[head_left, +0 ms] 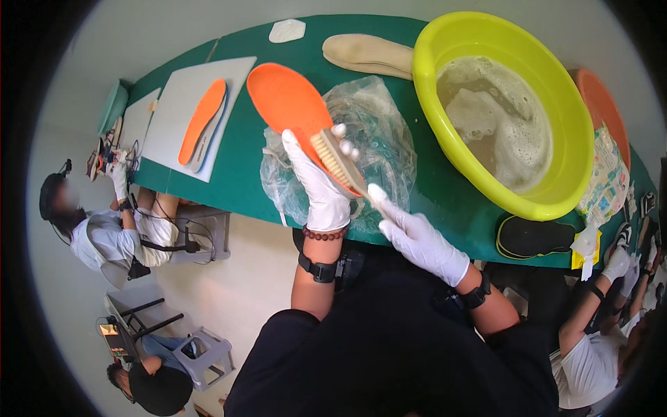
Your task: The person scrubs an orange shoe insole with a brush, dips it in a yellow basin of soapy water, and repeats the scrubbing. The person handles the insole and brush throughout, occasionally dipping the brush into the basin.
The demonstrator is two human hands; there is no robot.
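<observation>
An orange insole (288, 99) slants over the table, its broad end pointing away and to the left. My left hand (319, 191), in a white glove, grips its nearer part from below, with some fingertips showing past the right edge. My gloved right hand (425, 242) is closed round the handle of a wooden brush (340, 158). The brush's pale bristles rest against or just over the insole's upper face; exact contact is hard to tell. Under the insole and my left hand lies a crumpled clear plastic bag (379, 125).
On the green table (240, 156) stands a yellow-green basin (434, 115) of foamy water. Beige insoles (365, 54) lie beside it, a black insole (531, 238) in front. A white board (180, 83) holds another orange insole (203, 118). Other people work at both sides.
</observation>
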